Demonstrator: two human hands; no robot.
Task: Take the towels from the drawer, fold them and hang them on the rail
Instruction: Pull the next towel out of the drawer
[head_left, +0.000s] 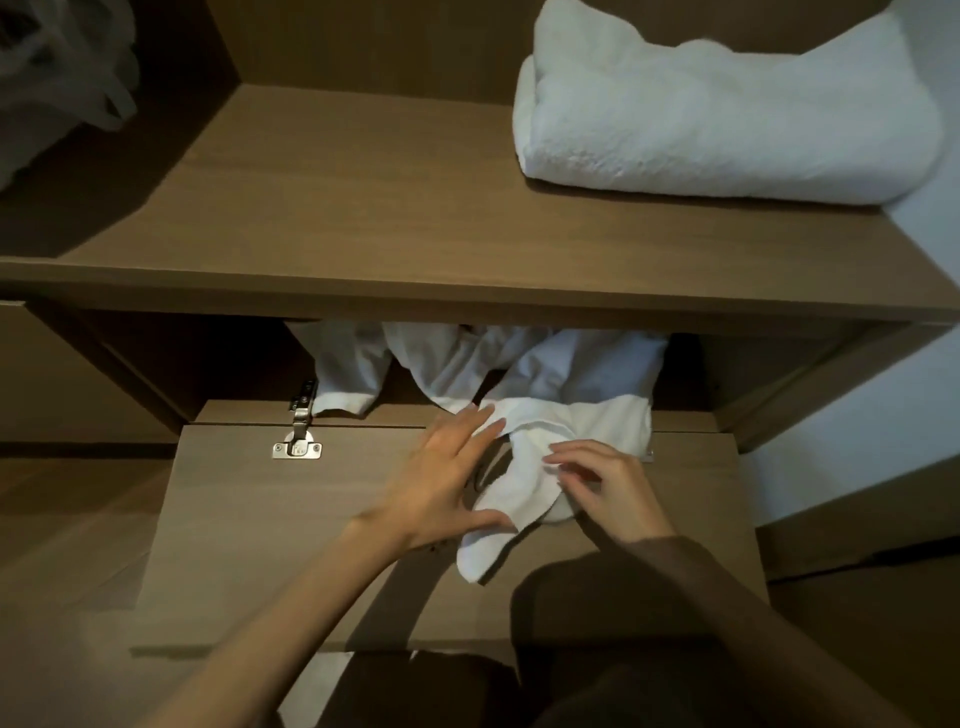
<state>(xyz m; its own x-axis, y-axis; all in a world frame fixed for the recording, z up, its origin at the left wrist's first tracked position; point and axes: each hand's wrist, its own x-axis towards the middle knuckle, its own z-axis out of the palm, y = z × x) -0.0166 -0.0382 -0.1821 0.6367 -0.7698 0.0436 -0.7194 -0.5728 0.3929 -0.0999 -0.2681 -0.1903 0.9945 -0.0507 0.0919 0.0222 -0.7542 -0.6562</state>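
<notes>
Person is reaching into the open drawer (691, 364). Its flap (260, 519) is lying dropped toward the near side on a metal hinge (298, 441), serving as a work surface. One white towel (597, 421) is trailing out of the drawer over the flap's far edge, with its tail running near between both hands.

Left hand (447, 478) is lying flat, fingers straight and spread. The tips are touching the towel's left edge and the thumb is against the near tail. Grip open, likely steadying or smoothing the cloth so it is not bunching.

Right hand (608, 493) is sitting on the towel's right side with fingers curled over it. Cannot tell whether the grip is pinching cloth or only touching.

More crumpled towels (457, 364) are lying farther back in the drawer, under the shelf (363, 208). A folded towel (727, 119) is resting far right on the shelf, probably parked there until hanging. A plastic bag (57, 67) is showing far left. Rail is not in view.

Judging by this, the taking-out step is under way, and this towel's folding and hanging are not yet done.
</notes>
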